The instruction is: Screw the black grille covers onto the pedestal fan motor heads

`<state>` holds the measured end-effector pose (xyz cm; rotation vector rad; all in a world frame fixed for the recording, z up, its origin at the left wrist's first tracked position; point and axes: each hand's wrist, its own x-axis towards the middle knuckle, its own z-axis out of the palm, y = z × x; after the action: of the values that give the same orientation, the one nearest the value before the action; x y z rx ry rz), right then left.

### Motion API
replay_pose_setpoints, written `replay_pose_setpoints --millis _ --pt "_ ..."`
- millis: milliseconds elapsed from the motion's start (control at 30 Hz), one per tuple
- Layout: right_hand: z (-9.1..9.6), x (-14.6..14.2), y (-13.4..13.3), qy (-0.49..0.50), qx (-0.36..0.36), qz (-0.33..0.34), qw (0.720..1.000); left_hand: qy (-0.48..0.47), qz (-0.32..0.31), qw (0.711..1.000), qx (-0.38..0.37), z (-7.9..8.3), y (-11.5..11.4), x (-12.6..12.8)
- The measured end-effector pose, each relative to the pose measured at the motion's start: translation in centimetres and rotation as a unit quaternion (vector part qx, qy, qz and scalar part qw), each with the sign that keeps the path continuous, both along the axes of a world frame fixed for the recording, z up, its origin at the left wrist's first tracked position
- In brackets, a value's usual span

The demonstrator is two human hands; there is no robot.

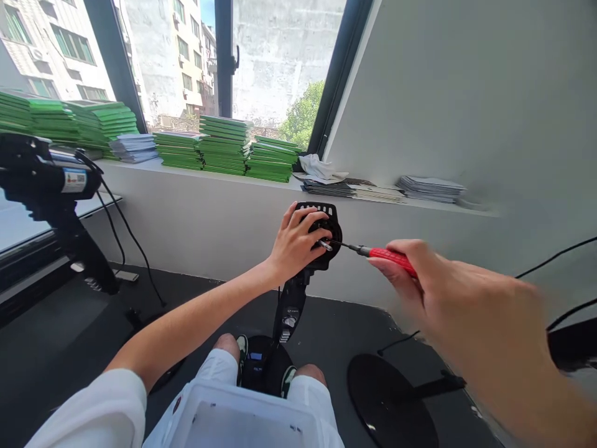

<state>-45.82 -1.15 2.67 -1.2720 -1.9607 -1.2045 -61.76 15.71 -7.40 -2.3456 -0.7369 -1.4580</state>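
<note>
My left hand (295,241) is wrapped round the black round head (326,219) of a small fan-like device that stands on a black stem (290,305) between my knees. My right hand (410,269) grips a screwdriver with a red handle (390,257). Its thin metal shaft (346,246) points left, and the tip meets the front of the black head right beside my left fingers. Both hands are closed.
A white ledge (196,175) under the window carries stacks of green and grey booklets (224,144). A black device on a stand (56,186) is at the left. A round black base (387,398) and cables lie on the dark floor at the right. A white box (242,417) rests on my lap.
</note>
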Motion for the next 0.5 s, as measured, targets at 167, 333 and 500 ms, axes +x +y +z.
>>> replay_pose_setpoints --millis 167,333,500 --pt "1.3 -0.2 -0.4 -0.002 -0.064 -0.064 0.996 -0.075 -0.025 0.995 -0.06 0.1 -0.1 -0.7" --pt "1.7 -0.5 -0.2 -0.011 -0.096 -0.072 0.993 -0.064 -0.106 0.982 -0.142 0.3 1.3 -2.6" --pt "1.6 -1.5 -0.4 -0.023 -0.103 -0.118 0.987 -0.072 -0.163 0.949 -0.261 -0.3 2.9 -3.1"
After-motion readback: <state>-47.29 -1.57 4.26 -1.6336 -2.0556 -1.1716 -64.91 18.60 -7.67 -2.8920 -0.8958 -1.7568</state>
